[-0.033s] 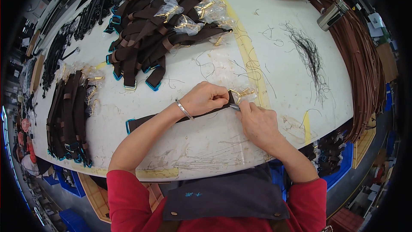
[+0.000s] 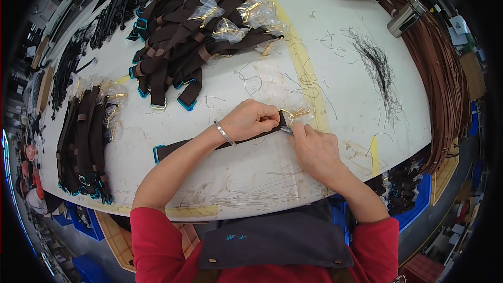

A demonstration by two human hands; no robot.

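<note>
A dark brown strap (image 2: 173, 149) lies slantwise on the table under my left forearm, with a blue-covered buckle (image 2: 159, 154) at its left end. Near its other end, my left hand (image 2: 253, 119) is closed, pinching the strap. Gold-coloured hardware (image 2: 296, 112) in clear plastic sits just beyond those fingers. My right hand (image 2: 317, 150) is closed around a small silvery metal tool (image 2: 286, 130), whose tip touches or nearly touches the strap's edge. Most of the tool is hidden in the fingers, so its kind does not show.
A large heap of similar straps (image 2: 173, 42) lies beyond my left hand, a smaller bundle (image 2: 84, 141) at left. Loose black threads (image 2: 378, 68) lie to the right, near a metal flask (image 2: 406, 18) and long brown strips (image 2: 437, 84). Blue and yellow bins stand below the table edge.
</note>
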